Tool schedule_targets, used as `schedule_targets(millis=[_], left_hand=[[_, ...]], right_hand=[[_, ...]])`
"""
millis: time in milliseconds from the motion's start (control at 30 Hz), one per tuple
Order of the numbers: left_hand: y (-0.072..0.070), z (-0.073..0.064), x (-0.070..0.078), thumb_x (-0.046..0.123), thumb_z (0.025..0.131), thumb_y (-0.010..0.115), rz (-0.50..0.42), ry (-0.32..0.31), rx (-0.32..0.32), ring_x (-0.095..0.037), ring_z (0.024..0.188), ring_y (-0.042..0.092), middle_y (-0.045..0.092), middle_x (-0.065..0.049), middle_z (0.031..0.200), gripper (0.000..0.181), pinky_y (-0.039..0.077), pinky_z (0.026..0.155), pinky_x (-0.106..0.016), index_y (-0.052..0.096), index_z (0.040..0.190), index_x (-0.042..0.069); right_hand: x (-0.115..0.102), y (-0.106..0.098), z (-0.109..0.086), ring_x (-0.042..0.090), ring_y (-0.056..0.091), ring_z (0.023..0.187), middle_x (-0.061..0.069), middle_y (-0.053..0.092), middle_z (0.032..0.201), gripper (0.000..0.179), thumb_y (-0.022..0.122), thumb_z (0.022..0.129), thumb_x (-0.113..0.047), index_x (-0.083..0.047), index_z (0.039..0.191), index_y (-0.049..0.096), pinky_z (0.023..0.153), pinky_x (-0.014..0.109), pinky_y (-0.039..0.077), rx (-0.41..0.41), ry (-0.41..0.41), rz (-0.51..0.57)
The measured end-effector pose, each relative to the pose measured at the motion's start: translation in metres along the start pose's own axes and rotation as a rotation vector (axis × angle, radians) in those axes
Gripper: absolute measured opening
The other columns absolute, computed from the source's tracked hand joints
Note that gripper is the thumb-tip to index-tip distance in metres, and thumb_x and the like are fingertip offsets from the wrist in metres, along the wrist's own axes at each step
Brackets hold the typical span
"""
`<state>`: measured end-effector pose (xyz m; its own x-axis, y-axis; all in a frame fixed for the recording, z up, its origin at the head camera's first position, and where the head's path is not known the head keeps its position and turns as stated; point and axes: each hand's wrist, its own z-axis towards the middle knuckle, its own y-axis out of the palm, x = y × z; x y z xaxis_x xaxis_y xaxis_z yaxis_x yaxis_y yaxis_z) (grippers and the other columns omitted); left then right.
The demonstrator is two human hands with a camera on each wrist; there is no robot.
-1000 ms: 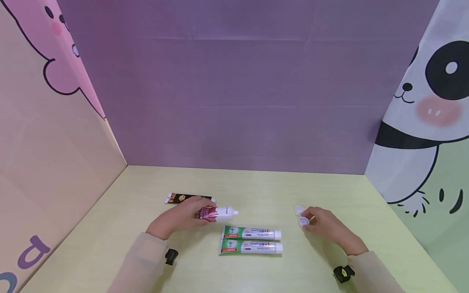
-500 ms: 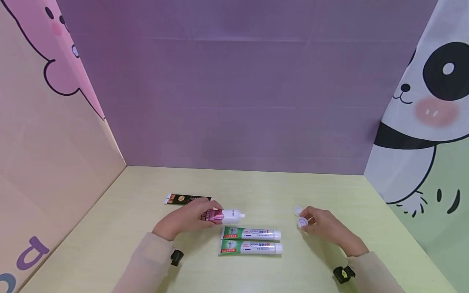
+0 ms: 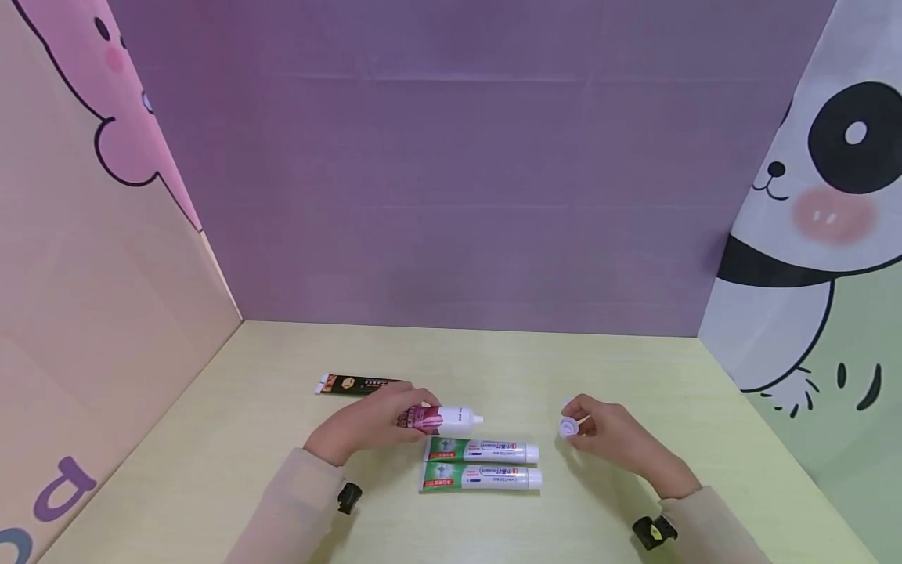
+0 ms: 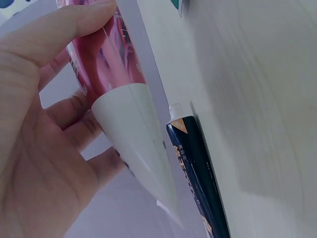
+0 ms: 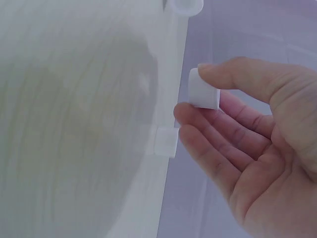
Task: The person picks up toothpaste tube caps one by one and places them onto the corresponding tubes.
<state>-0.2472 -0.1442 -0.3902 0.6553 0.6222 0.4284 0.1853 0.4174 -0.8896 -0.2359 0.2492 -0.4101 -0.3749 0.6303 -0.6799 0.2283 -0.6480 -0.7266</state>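
Observation:
My left hand (image 3: pixel 373 423) grips a magenta-and-white toothpaste tube (image 3: pixel 458 421) above the table, its bare nozzle pointing right. In the left wrist view the thumb lies across the magenta part of the tube (image 4: pixel 114 64). Thumb and fingers of my right hand (image 3: pixel 613 435) pinch a white cap (image 3: pixel 568 427), its round end facing the tube. The right wrist view shows this cap (image 5: pixel 204 91) from the side, and a second white cap (image 5: pixel 166 142) on the table close to the fingertips. That second cap is hidden behind the right hand in the head view.
Two green-and-white toothpaste tubes (image 3: pixel 481 476) lie side by side at the front middle, caps to the right. A black tube (image 3: pixel 355 384) lies behind the left hand, partly covered by it. A purple panel (image 3: pixel 451 196) closes off the back of the table.
The left hand has moved right with the magenta-and-white tube. The right hand has shifted slightly left with its cap and now covers the second cap in the head view.

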Motion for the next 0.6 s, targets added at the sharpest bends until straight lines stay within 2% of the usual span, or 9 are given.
schedule_targets(millis=[433, 600], left_hand=[[0.006, 0.008, 0.011, 0.02, 0.088, 0.078, 0.015, -0.009, -0.014, -0.012, 0.088, 0.051, 0.055, 0.006, 0.098, 0.038, 0.05, 0.08, -0.032, 0.065, 0.124, 0.017], [0.007, 0.011, 0.014, 0.021, 0.089, 0.078, 0.029, -0.003, -0.02, -0.011, 0.088, 0.051, 0.055, 0.006, 0.098, 0.038, 0.05, 0.079, -0.031, 0.065, 0.125, 0.018]], right_hand=[[-0.019, 0.009, 0.004, 0.014, 0.066, 0.087, -0.006, 0.066, 0.093, 0.028, 0.08, 0.083, -0.007, -0.009, 0.105, 0.063, 0.079, 0.036, 0.055, 0.064, -0.116, -0.075], [-0.022, 0.013, 0.005, 0.01, 0.064, 0.086, -0.009, 0.065, 0.095, 0.026, 0.079, 0.083, -0.006, -0.011, 0.104, 0.065, 0.081, 0.036, 0.054, 0.084, -0.153, -0.104]])
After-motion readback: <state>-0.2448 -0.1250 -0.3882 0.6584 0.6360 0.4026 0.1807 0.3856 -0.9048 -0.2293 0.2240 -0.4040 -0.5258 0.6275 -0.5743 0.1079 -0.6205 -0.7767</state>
